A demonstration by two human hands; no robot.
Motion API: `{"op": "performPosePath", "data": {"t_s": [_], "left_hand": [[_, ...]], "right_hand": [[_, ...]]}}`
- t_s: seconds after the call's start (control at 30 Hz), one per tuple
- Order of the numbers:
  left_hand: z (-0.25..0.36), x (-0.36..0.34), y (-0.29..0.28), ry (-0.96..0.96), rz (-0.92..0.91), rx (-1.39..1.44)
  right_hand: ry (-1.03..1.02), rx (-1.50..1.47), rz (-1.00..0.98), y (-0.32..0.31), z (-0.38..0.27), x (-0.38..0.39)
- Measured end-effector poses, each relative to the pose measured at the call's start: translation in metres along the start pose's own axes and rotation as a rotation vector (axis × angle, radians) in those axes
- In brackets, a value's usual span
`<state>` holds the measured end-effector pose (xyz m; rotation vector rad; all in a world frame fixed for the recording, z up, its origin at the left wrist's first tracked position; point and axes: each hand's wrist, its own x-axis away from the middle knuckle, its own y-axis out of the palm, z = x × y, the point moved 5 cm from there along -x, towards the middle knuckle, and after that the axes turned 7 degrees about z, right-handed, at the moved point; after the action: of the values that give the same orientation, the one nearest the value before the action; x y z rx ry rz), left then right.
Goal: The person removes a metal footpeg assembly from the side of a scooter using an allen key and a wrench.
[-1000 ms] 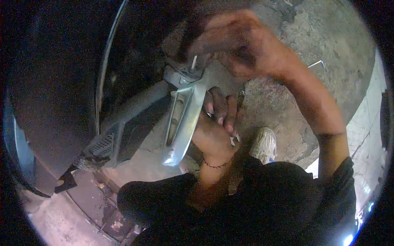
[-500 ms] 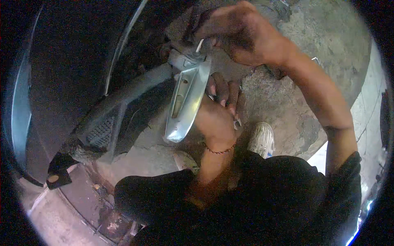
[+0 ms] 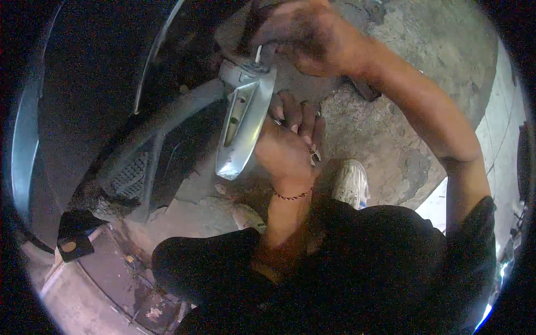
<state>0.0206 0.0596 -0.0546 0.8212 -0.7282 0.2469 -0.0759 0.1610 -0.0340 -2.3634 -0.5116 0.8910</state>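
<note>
A silver, elongated metal cover [image 3: 249, 123] with a long slot stands out from a dark vehicle frame part [image 3: 184, 109]. Beside it is my left hand [image 3: 287, 142], palm up, a braided bracelet at its wrist. Its fingers curl around a small metal tool [image 3: 315, 157]; the tip that shows looks forked like a wrench, the rest is hidden. Above the cover's top end, my right hand [image 3: 318, 42] has bent fingers close to a thin pale rod [image 3: 258, 54]. Shadow hides its fingertips and whatever they grip.
Dark body panels [image 3: 84, 100] fill the left side. Below them are a ridged footrest-like part [image 3: 129, 177] and a black tab with a round hole [image 3: 75, 247]. My white shoe [image 3: 351, 183] rests on the rough concrete floor [image 3: 410, 111], and pale tiles [image 3: 505, 128] lie at the right.
The view has shifted slightly, so the cover and both hands appear a little farther up and left. Both hands keep nearly the same poses beside the cover.
</note>
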Motion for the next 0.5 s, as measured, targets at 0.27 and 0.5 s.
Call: {"op": "performPosePath", "data": {"t_s": [0.27,0.5], "left_hand": [[0.005,-0.010,-0.020,0.048,-0.238,-0.001],[0.004,-0.005,-0.019,0.105,0.021,0.008]], "right_hand": [[-0.056,0.159,0.103,-0.004,-0.015,0.000],[0.106,-0.121,0.028,0.002,-0.007,-0.001]]}}
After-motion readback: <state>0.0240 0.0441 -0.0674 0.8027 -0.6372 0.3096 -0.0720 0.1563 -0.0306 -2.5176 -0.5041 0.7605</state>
